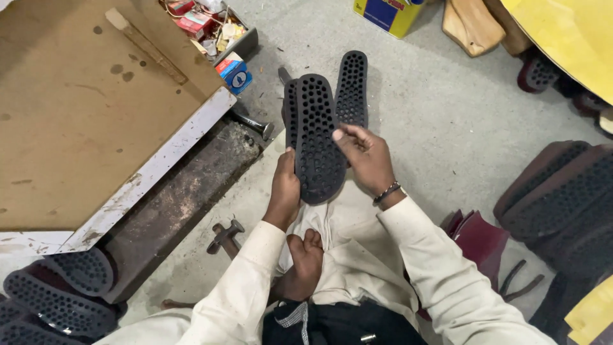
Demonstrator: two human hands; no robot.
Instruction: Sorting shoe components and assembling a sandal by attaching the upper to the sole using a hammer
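Sole (317,137) up over my lap, studded side facing me.
Left hand (284,191) pinches its edge, right hand (365,156) grips the other side, so the tread's easy to check; spare soles (352,89) sit on the floor (434,115).

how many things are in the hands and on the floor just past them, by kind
black studded soles held in the hands: 2 (front one, one behind it)
black studded sole lying on the floor: 1
hammers on the floor: 2 (one, other)
total: 5
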